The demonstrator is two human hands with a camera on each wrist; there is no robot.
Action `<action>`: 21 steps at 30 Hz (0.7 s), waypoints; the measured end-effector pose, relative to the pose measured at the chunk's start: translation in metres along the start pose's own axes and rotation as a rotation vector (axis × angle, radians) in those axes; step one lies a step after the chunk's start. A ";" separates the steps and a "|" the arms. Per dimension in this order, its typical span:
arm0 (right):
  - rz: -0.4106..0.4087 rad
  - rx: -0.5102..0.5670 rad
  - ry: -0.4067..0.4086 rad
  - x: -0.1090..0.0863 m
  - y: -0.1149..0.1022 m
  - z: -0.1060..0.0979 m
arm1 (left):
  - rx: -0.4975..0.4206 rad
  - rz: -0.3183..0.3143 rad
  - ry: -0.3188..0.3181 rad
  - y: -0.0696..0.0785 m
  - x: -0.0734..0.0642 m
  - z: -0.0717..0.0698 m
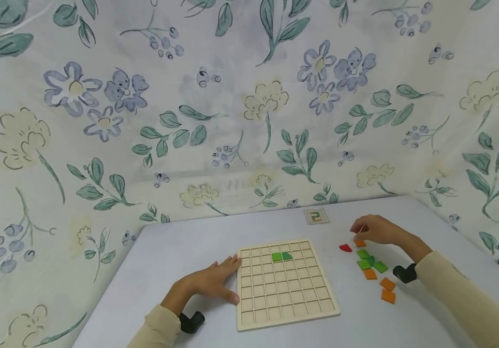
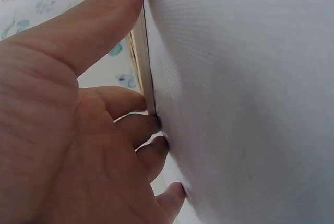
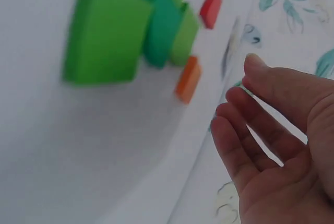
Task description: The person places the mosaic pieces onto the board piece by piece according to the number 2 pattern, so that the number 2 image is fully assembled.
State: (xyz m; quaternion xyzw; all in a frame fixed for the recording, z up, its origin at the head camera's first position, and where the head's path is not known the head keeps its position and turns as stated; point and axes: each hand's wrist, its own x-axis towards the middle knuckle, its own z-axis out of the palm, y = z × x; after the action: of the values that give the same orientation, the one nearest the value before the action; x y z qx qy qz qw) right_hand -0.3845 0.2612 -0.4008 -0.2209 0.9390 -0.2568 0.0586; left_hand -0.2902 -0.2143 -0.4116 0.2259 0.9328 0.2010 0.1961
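Observation:
A wooden grid board lies on the table, bearing a light green square tile and a darker green tile with a curved edge side by side near its far edge. My left hand rests against the board's left side, thumb and fingers spread along it. Just over an orange tile hovers my right hand. In the right wrist view its thumb and fingers bend loosely with a gap, and no tile shows between them. A red tile lies left of that orange one.
Several green tiles sit in a cluster right of the board, with more orange tiles nearer me. At the back lies a small pattern card. Flowered cloth hangs behind the white table.

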 end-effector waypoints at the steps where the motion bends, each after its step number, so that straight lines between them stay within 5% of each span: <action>1: 0.001 -0.010 -0.011 -0.002 0.003 -0.001 | -0.001 0.000 -0.001 0.000 0.000 0.000; 21: -0.019 -0.102 -0.020 -0.008 0.015 0.012 | -0.014 0.019 0.005 -0.001 -0.002 -0.001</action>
State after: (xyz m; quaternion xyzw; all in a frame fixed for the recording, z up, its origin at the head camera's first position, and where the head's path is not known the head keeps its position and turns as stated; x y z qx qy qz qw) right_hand -0.3802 0.2714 -0.4186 -0.2350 0.9482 -0.2069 0.0544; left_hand -0.2892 -0.2169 -0.4108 0.2328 0.9296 0.2102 0.1936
